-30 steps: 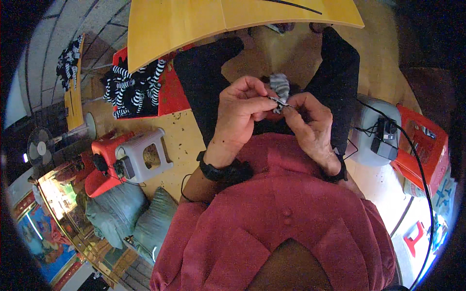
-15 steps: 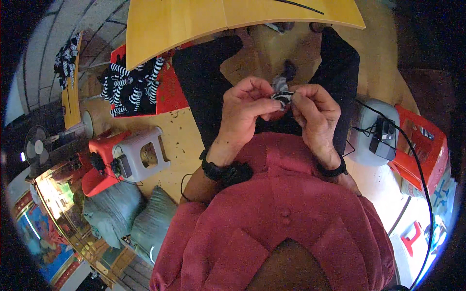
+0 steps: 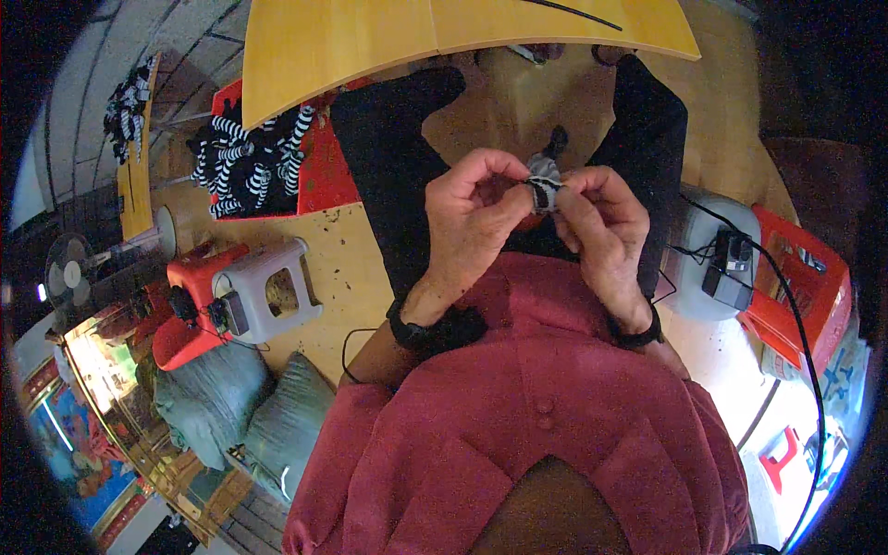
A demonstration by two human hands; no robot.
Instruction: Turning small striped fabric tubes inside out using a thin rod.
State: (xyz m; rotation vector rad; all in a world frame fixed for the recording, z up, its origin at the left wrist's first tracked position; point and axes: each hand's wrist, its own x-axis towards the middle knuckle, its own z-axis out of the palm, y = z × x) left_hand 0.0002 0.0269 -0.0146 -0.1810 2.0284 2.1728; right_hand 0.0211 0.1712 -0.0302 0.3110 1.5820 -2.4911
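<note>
A small black-and-white striped cloth piece (image 3: 544, 196) is pinched between both hands above my lap. My left hand (image 3: 476, 208) is closed, thumb and forefinger gripping its left edge. On the opposite edge, the fingertips of my right hand (image 3: 601, 213) are closed as well. A greyer part of the cloth with a dark tip sticks out beyond my fingers, away from me. My fingertips partly cover the piece, so its full shape cannot be made out.
A yellow wooden table (image 3: 351, 55) edge lies ahead. At the left, a red container (image 3: 328, 171) holds several black-and-white striped cloth pieces (image 3: 264, 171). Stools with small black devices stand on both sides: a grey stool (image 3: 301, 277) left, a grey stool (image 3: 689, 268) right. Cushions (image 3: 291, 416) lie lower left.
The cloth piece has turned between my fingers, its striped face now more upright and its dark tip shifted slightly right. Both hands stay nearly in place, still gripping it.
</note>
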